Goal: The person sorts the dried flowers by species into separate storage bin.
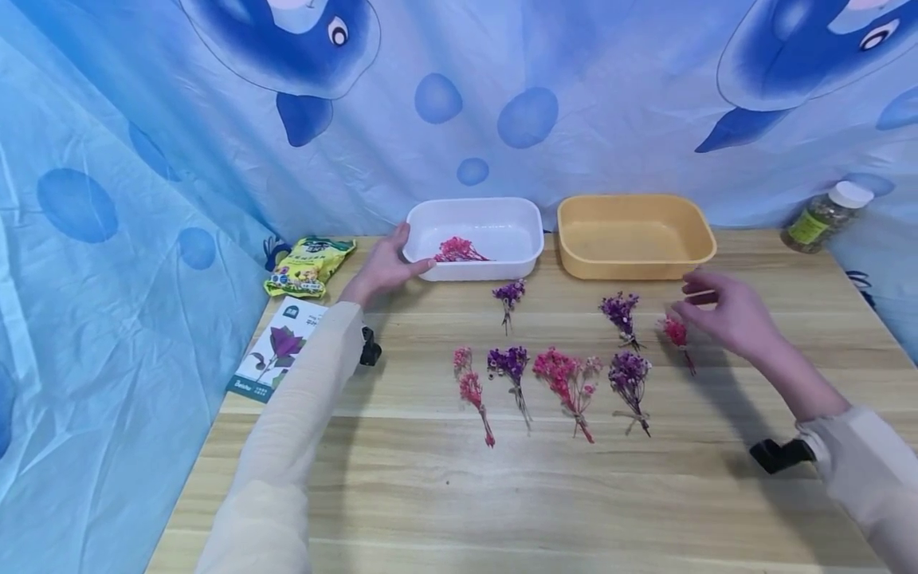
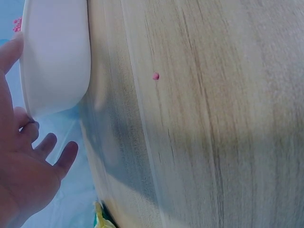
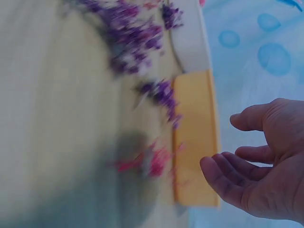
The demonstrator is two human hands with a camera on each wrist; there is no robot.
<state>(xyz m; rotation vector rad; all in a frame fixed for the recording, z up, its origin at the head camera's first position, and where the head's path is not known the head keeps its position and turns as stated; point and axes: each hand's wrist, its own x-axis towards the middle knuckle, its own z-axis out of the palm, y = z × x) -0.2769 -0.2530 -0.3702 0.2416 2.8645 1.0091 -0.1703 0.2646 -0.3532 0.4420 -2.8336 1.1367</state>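
My left hand (image 1: 387,267) is at the left end of a white plastic basin (image 1: 495,272), thumb on its front rim and a bent finger at its outer corner. Inside lie pink dried flowers (image 1: 457,250). With fingers loosely bent and holding nothing, my right hand (image 1: 731,315) hovers just right of a small pink dried-flower bunch (image 1: 675,331), before the yellow basin (image 1: 631,271). Purple bunches (image 1: 509,293) (image 1: 620,312) lie in front of the basins. Nearer are a long pink bunch (image 1: 471,388), a purple one (image 1: 510,364), a fuller pink one (image 1: 562,375) and another purple one (image 1: 629,376).
On the left, a yellow-green packet (image 1: 310,267) lies behind a card with a purple flower (image 1: 280,347). A lidded jar (image 1: 821,219) stands at the back right corner. A blue patterned curtain (image 1: 473,119) hangs behind the wooden table (image 1: 445,510).
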